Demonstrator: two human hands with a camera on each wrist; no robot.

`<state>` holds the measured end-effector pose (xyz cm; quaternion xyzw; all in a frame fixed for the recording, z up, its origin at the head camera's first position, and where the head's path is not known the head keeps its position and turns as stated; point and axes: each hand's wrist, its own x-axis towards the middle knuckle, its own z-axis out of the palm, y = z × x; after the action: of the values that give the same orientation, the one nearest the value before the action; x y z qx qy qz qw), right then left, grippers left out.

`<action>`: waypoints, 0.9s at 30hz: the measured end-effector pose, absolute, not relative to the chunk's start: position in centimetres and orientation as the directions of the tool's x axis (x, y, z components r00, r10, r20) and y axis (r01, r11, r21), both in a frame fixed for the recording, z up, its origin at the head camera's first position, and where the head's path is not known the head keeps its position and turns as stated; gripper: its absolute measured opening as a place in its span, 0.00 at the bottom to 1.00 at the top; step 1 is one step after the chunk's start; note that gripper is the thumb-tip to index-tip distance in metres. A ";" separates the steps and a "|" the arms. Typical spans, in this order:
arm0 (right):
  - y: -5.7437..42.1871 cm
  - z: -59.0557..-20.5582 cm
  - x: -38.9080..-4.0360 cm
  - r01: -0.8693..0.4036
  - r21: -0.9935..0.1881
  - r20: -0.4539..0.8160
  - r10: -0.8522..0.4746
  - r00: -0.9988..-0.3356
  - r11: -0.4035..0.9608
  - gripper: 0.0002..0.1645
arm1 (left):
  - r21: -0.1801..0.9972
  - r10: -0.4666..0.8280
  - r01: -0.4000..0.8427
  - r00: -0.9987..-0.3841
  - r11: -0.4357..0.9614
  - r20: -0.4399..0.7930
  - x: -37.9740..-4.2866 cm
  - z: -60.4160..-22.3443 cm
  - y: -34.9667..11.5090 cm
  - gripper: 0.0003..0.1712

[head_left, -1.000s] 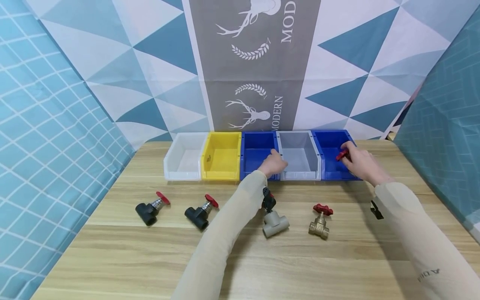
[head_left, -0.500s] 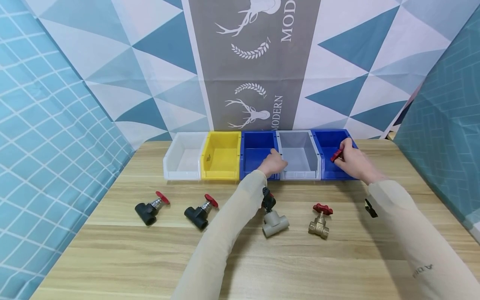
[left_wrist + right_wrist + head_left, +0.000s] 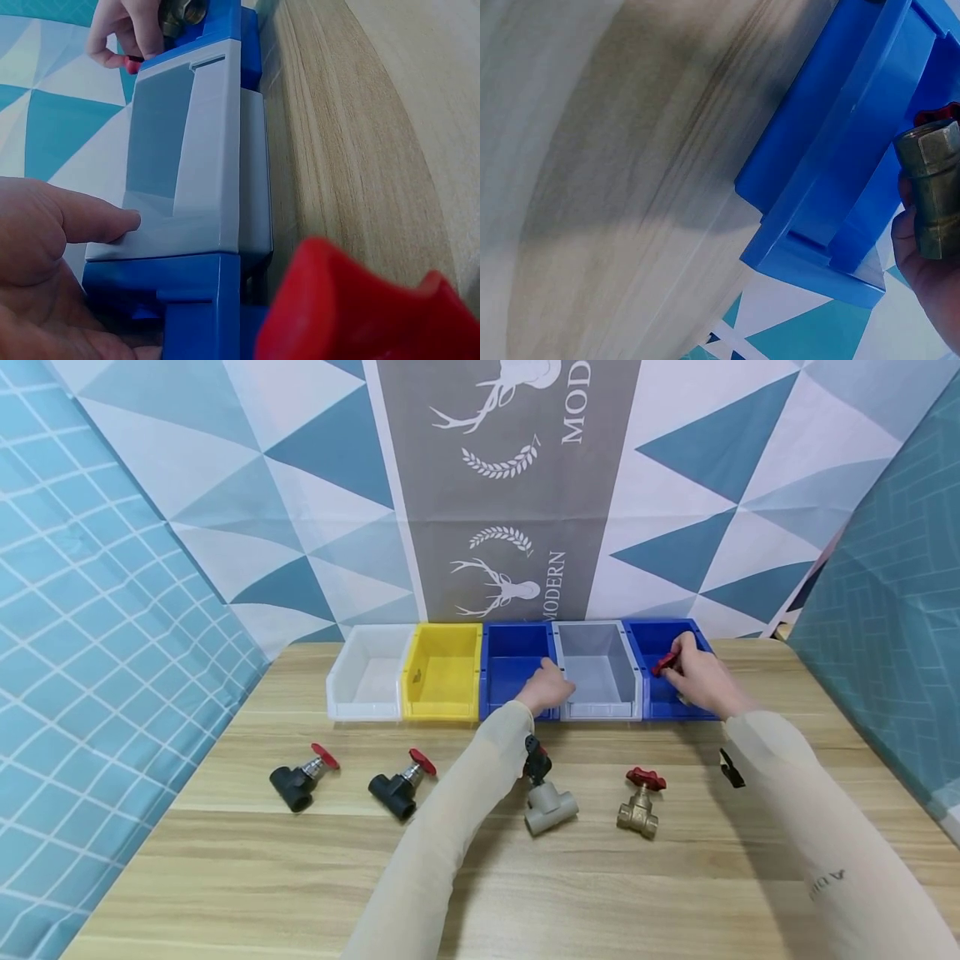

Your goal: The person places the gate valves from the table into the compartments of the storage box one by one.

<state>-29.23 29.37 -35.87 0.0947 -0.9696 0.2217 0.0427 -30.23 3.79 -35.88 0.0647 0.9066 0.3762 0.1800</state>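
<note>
My right hand (image 3: 705, 677) holds a brass gate valve (image 3: 934, 187) with a red handwheel (image 3: 663, 663) over the right-hand blue bin (image 3: 663, 706). Its brass body faces the right wrist camera. My left hand (image 3: 547, 687) straddles the adjoining walls of the middle blue bin (image 3: 517, 668) and the grey bin (image 3: 596, 653). In the left wrist view, its thumb (image 3: 101, 220) lies against the grey bin and the curled fingers are on the blue side, partly hidden.
A white bin (image 3: 345, 693) and a yellow bin (image 3: 442, 710) complete the row. On the wooden table (image 3: 600, 902) lie two black valves (image 3: 296, 785), a grey plastic valve (image 3: 550, 807) partly behind my left sleeve, and another brass gate valve (image 3: 639, 814). Patterned cloth (image 3: 667, 527) hangs behind.
My right hand has shifted slightly left within the right-hand blue bin's area, carrying the gate valve, whose handwheel has moved left too. My left hand has stayed in place.
</note>
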 end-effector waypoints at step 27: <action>28.2 -37.6 -30.4 -0.088 -0.411 0.052 -0.074 -0.996 0.907 0.18 | 0.704 0.249 -0.027 -0.925 0.710 -0.286 -30.4 -35.9 3.8 0.41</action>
<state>-30.44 28.21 -37.63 0.0415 -0.9764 0.2111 0.0174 -30.38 3.78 -35.86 0.0613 0.9063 0.3760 0.1831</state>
